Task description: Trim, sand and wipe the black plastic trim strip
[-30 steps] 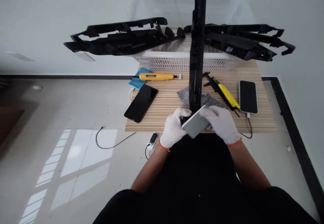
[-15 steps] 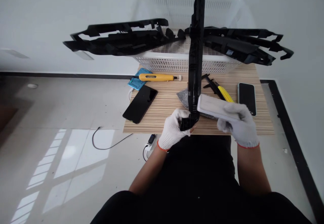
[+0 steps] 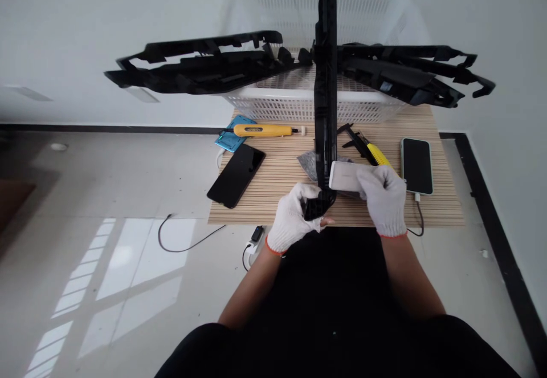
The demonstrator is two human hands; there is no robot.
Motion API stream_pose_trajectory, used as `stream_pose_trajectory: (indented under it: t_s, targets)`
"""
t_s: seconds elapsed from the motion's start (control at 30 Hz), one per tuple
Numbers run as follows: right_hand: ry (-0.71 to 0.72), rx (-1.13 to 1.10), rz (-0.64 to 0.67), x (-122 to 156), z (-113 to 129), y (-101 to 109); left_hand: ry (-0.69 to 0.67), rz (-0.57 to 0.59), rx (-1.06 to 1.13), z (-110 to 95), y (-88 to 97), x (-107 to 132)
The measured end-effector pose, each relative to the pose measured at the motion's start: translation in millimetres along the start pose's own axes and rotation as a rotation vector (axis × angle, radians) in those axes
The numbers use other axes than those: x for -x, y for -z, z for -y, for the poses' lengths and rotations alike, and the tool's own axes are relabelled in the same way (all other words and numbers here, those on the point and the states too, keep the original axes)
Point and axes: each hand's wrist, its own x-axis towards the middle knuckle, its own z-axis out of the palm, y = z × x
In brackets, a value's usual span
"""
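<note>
My left hand [image 3: 291, 218], in a white knit glove with an orange cuff, is closed around the curved near end of a long black plastic trim piece [image 3: 326, 98]. The piece stretches away from me over the table and past the basket. My right hand [image 3: 384, 198], gloved the same way, grips a flat whitish block [image 3: 345, 176] by its right end. The block's left end is at the right edge of the trim piece, near its bend; whether they touch I cannot tell. A grey cloth-like piece [image 3: 306, 164] lies beneath, partly hidden.
A white plastic basket [image 3: 282, 94] at the table's back has black plastic parts [image 3: 205, 73] jutting out both sides. On the striped table [image 3: 265, 214] lie a yellow pen-like tool [image 3: 262, 130], a blue pad [image 3: 233, 141], black phone [image 3: 236, 175], calipers [image 3: 359, 143], yellow cutter [image 3: 379, 155] and cabled phone [image 3: 416, 166].
My right hand has moved left and turned, and the block now shows a different tilt against the trim piece. The trim piece's far end has shifted slightly left; my left hand keeps its grip.
</note>
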Motion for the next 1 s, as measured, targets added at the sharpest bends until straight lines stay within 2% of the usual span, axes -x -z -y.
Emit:
stream_pose_trajectory:
  t_s: [0.03,0.17,0.27,0.4,0.47,0.53,0.6,0.63,0.73,0.8,0.83,0.87,0.97,1.0]
  targets:
    - [-0.006,-0.010,-0.022,-1,-1,-2,-0.010,0.002,0.025,-2,0.6,-1]
    - [0.009,0.014,0.066,-4,1,-3,-0.008,0.001,0.039,-6,2.2,-1]
    - [0.079,0.017,0.009,-6,6,-1,-0.010,0.002,0.005,-7,2.1,-1]
    - [0.159,-0.014,0.013,-9,10,-1,-0.025,-0.050,0.004,-7,1.9,-1]
    - [0.171,-0.020,0.005,-10,10,-4,-0.023,-0.038,-0.046,-7,1.7,-1]
    - [0.185,0.060,0.055,-10,12,-7,-0.025,-0.028,-0.090,-6,1.0,-1]
    - [0.271,0.213,0.059,-8,13,-12,-0.021,-0.034,-0.144,-5,-0.6,-2]
    - [0.328,0.281,-0.002,-6,14,-14,-0.023,-0.034,-0.171,-5,-1.7,-2]
    - [0.440,0.350,-0.301,-3,16,-20,-0.054,-0.012,-0.213,-5,-4.8,-3]
    - [0.407,0.295,-0.451,-4,17,-21,-0.078,-0.006,-0.211,-5,-5.6,-3]
    - [0.367,0.240,-0.476,-6,18,-21,-0.083,-0.009,-0.208,-4,-5.4,-2]
    - [0.317,0.177,-0.440,-9,18,-20,-0.085,-0.015,-0.201,-3,-4.9,-1]
    - [0.184,0.050,-0.073,-19,17,-14,-0.057,-0.019,-0.175,0,-2.9,0]
    - [0.172,0.059,-0.015,-23,16,-11,-0.048,-0.021,-0.168,0,-2.5,1]
